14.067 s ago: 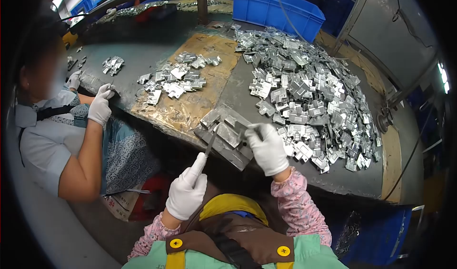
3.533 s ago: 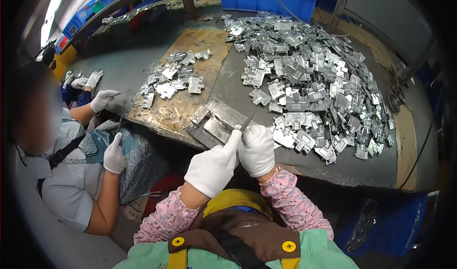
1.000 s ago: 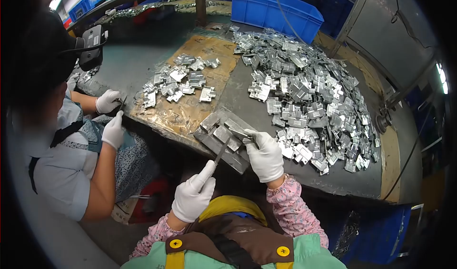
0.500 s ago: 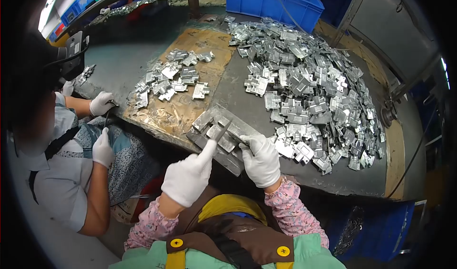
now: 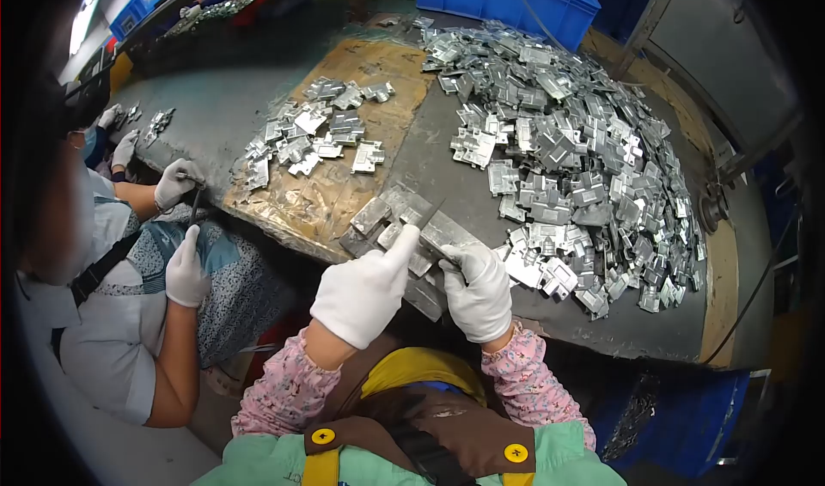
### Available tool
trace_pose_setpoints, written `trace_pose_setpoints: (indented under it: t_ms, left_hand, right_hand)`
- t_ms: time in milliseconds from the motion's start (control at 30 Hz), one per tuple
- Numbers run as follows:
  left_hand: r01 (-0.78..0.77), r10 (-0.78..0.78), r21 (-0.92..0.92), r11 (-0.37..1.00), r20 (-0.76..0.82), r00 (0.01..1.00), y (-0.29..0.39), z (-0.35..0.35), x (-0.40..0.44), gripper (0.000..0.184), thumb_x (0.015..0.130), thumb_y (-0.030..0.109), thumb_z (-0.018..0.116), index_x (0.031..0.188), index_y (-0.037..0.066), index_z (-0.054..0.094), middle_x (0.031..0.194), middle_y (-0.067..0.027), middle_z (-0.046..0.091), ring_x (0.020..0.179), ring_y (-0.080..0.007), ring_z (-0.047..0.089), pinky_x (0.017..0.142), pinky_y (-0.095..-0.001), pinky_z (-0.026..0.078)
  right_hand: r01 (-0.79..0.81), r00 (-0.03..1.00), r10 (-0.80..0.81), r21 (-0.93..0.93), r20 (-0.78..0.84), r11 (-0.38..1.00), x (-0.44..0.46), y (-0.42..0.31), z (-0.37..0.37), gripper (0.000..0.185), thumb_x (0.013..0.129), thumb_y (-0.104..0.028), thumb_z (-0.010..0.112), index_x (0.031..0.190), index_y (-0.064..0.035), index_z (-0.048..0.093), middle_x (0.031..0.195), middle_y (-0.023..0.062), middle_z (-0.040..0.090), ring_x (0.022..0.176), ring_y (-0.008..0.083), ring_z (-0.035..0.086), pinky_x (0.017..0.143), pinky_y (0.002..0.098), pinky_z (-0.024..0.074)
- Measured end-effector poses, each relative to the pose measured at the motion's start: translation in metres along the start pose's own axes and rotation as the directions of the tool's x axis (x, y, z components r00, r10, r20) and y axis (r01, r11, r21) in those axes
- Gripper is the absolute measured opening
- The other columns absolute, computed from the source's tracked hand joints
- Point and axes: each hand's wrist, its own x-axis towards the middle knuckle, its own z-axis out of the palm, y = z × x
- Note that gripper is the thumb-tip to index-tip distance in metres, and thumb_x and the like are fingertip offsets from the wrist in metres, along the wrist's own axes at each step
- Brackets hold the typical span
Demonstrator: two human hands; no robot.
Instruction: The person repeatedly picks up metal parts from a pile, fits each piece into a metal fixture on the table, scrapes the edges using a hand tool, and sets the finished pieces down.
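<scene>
My left hand (image 5: 365, 297), in a white glove, is closed with the index finger stretched along a dark tapered file (image 5: 426, 218). The file's point is directed up and right, over a grey metal block (image 5: 455, 233) at the table's front edge. My right hand (image 5: 478, 295), also gloved, is closed at the block's right side. Its thumb and fingers pinch a small metal casting (image 5: 449, 261), mostly hidden by the glove. The file is close to this casting; I cannot tell whether they touch.
A large heap of metal castings (image 5: 576, 168) covers the table's right side. A smaller group of castings (image 5: 309, 129) lies on brown cardboard (image 5: 361, 65). A blue crate (image 5: 507, 0) stands behind. At left, a co-worker's gloved hands (image 5: 185, 267) hold a thin tool.
My left hand and the file have moved right and slightly up across the block. My right hand keeps its grip at about the same place. The view has shifted slightly.
</scene>
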Motion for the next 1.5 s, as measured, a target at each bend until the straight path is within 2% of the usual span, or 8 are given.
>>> trace_pose_setpoints:
  t_ms: [233,533,767,867,1033,1167,1300,1500]
  left_hand:
    - [-0.033,0.023,0.13,0.991,0.08,0.997,-0.004,-0.016,-0.042,0.052,0.093,0.013,0.065,0.144,0.014,0.058,0.065,-0.0086,0.055,0.055,-0.0274,0.063,0.051,-0.0403,0.05]
    - [0.106,-0.112,-0.137,0.985,-0.037,0.993,0.001,-0.029,-0.024,0.039,0.094,0.011,0.068,0.133,0.018,0.069,0.076,-0.0157,0.066,0.069,-0.035,0.068,0.062,-0.0425,0.053]
    - [0.017,-0.047,0.142,0.99,0.208,0.977,0.006,-0.053,-0.032,0.043,0.096,0.018,0.065,0.138,0.02,0.063,0.071,-0.0113,0.066,0.062,-0.032,0.067,0.055,-0.0441,0.053]
    - [-0.052,0.052,0.002,0.999,0.081,0.995,0.009,-0.023,-0.008,0.039,0.096,0.019,0.064,0.135,0.019,0.064,0.07,-0.0123,0.066,0.062,-0.0322,0.068,0.055,-0.0441,0.053]
    - [-0.061,0.035,0.098,0.993,0.253,0.967,0.033,-0.049,-0.022,0.042,0.095,0.018,0.063,0.137,0.019,0.063,0.065,-0.0108,0.063,0.056,-0.0319,0.065,0.051,-0.0443,0.052]
    - [-0.055,0.034,0.098,0.994,0.198,0.98,0.035,-0.036,-0.038,0.045,0.094,0.016,0.067,0.139,0.016,0.063,0.065,-0.0086,0.06,0.052,-0.0281,0.063,0.048,-0.0407,0.05]
    - [-0.08,0.082,0.045,0.996,-0.044,0.996,0.03,0.005,-0.006,0.042,0.095,0.016,0.067,0.137,0.017,0.062,0.067,-0.0094,0.059,0.057,-0.0285,0.065,0.05,-0.0399,0.051]
    - [-0.077,0.053,0.178,0.981,0.135,0.989,0.034,-0.031,-0.052,0.048,0.092,0.015,0.069,0.14,0.017,0.063,0.062,-0.0088,0.055,0.051,-0.0287,0.061,0.048,-0.04,0.049]
  right_hand:
    - [0.027,1.0,-0.027,0.012,-0.013,1.0,-0.002,0.004,0.0,0.031,0.075,0.002,0.071,0.105,-0.0055,0.069,0.093,0.0128,0.069,0.086,0.0357,0.066,0.079,0.0457,0.0526]
    - [-0.008,0.989,-0.002,-0.066,-0.149,0.998,0.001,0.0,0.003,0.024,0.076,-0.005,0.077,0.1,-0.0058,0.073,0.096,0.0115,0.07,0.093,0.0335,0.065,0.084,0.0451,0.0521]
    - [0.024,0.998,-0.031,-0.11,-0.058,0.994,-0.005,0.008,0.001,0.025,0.077,-0.01,0.077,0.102,-0.0055,0.073,0.096,0.0109,0.07,0.094,0.0329,0.066,0.088,0.0453,0.0504]
    - [0.043,0.998,-0.05,-0.138,-0.046,0.989,-0.006,0.005,0.002,0.027,0.076,-0.01,0.076,0.102,-0.0059,0.072,0.094,0.0105,0.07,0.093,0.0328,0.066,0.088,0.0458,0.0504]
    - [0.049,0.998,-0.052,-0.112,-0.023,0.992,-0.008,0.009,0.001,0.027,0.074,-0.008,0.075,0.1,-0.004,0.07,0.094,0.0105,0.069,0.093,0.0331,0.066,0.087,0.0462,0.0517]
    - [0.053,0.998,-0.056,-0.112,-0.027,0.992,-0.008,0.01,0.002,0.022,0.074,-0.007,0.074,0.094,-0.0014,0.068,0.092,0.012,0.069,0.092,0.0342,0.067,0.083,0.047,0.0528]
    - [0.005,0.998,-0.009,-0.066,-0.06,0.998,-0.003,0.005,0.002,0.017,0.075,-0.006,0.073,0.092,-0.0029,0.071,0.087,0.0108,0.069,0.087,0.0327,0.067,0.081,0.047,0.0534]
    - [0.059,0.993,-0.067,-0.085,-0.101,0.995,-0.005,0.007,0.002,0.019,0.076,-0.006,0.072,0.094,-0.0041,0.073,0.086,0.0093,0.068,0.086,0.0322,0.066,0.08,0.0457,0.0524]
